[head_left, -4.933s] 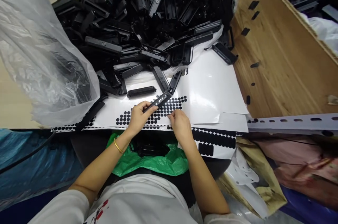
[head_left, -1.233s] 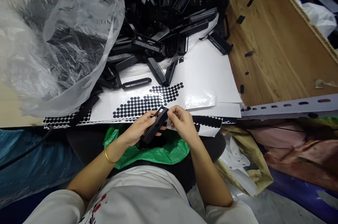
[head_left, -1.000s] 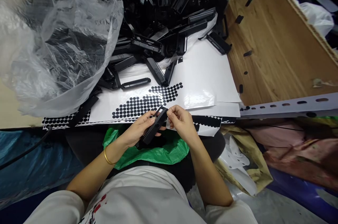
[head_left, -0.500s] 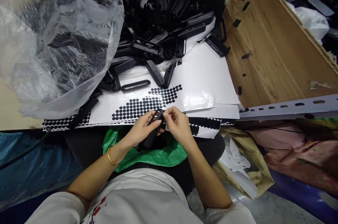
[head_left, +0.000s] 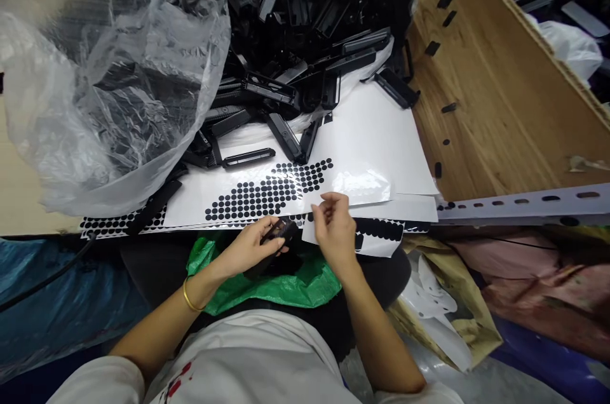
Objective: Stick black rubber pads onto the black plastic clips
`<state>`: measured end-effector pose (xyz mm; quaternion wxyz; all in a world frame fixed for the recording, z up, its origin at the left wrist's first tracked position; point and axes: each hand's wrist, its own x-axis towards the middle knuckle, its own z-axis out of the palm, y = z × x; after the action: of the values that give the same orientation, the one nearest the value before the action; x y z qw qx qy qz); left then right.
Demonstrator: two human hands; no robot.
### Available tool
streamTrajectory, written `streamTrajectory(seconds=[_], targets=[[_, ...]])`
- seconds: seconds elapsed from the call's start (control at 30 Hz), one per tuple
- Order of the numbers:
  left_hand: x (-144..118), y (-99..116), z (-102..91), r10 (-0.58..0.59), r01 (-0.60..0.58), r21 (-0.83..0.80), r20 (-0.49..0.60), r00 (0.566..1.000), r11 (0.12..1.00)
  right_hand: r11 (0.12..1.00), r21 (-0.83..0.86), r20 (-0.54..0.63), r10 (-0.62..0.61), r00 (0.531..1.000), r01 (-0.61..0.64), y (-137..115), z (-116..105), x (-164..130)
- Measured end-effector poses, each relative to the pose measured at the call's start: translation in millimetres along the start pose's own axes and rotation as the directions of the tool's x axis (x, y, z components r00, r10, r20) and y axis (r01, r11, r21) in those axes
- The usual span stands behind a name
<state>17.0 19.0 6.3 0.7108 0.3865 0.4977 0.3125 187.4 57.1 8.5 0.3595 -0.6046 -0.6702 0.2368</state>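
Black part (head_left: 284, 228) is in the left hand (head_left: 255, 245), just off the near edge of the desk (head_left: 28, 204), above the green bag (head_left: 305, 289). Its visible end points away from the body and to the right; the long axis appears to slant back to the lower left, strongly foreshortened, much of it hidden by the fingers.

Change against 0.5 s ago: right hand (head_left: 333, 226) is off the part, where its fingertips touched the far end; the part is turned, its open frame no longer showing.

Relation to hands: part sits between left thumb and fingers, gripped. Right hand is apart, to the right, over the desk's near edge, fingers curled, thumb clear of them; cannot tell whether anything small sticks to a fingertip.

Around: white sheet (head_left: 190, 201) with black dots (head_left: 252, 193) along the near edge; loose black piece (head_left: 248, 158) on it; heap of black parts (head_left: 305, 29) toward the far edge; wooden board (head_left: 500, 93) at the right.
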Motion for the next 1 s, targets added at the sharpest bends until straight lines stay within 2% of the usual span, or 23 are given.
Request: streamTrajectory(seconds=[0.07, 0.17, 0.2, 0.27, 0.33, 0.4, 0.5, 0.57, 0.67, 0.77, 0.9, 1.0], targets=[[-4, 2, -7.7, 0.017, -0.021, 0.129, 0.037, 0.999, 0.991, 0.998, -0.055, -0.046, -0.006, 0.999, 0.003, 9, -18, 5], [-2, 6, -15.4, 0.101, -0.079, 0.203, -0.1, 0.99, 0.976, 0.968, -0.248, -0.133, -0.067, 0.989, 0.032, 24, -46, 5], [1, 7, -17.4, 0.155, -0.118, 0.219, -0.164, 0.974, 0.969, 0.943, -0.329, -0.138, -0.107, 0.985, 0.056, 30, -53, 2], [10, 10, -22.0, 0.299, -0.219, 0.291, -0.268, 0.916, 0.931, 0.886, -0.45, -0.114, -0.18, 0.977, 0.111, 43, -60, -4], [20, 11, -27.9, 0.433, -0.292, 0.41, -0.309, 0.847, 0.864, 0.848, -0.506, -0.063, -0.22, 0.973, 0.159, 56, -58, -7], [30, 11, -34.3, 0.508, -0.303, 0.527, -0.301, 0.807, 0.794, 0.822, -0.539, -0.014, -0.225, 0.974, 0.182, 68, -52, -4], [41, 9, -41.9, 0.538, -0.266, 0.646, -0.266, 0.799, 0.715, 0.788, -0.595, 0.011, -0.188, 0.982, 0.158, 81, -49, 17], [45, 6, -44.8, 0.555, -0.249, 0.696, -0.253, 0.792, 0.673, 0.773, -0.622, -0.003, -0.161, 0.987, 0.124, 84, -55, 36], [48, 0, -46.6, 0.602, -0.246, 0.757, -0.233, 0.764, 0.605, 0.744, -0.664, -0.04, -0.13, 0.991, 0.071, 78, -71, 60], [51, -5, -47.1, 0.66, -0.238, 0.83, -0.193, 0.726, 0.504, 0.718, -0.683, 0.038, -0.152, 0.988, 0.137, 61, -77, 70], [54, -9, -47.3, 0.706, -0.22, 0.889, -0.148, 0.692, 0.401, 0.719, -0.665, 0.084, -0.197, 0.977, 0.202, 48, -69, 73], [55, -9, -47.7, 0.71, -0.227, 0.897, -0.126, 0.693, 0.38, 0.749, -0.626, 0.186, -0.127, 0.974, 0.217, 56, -59, 80]])
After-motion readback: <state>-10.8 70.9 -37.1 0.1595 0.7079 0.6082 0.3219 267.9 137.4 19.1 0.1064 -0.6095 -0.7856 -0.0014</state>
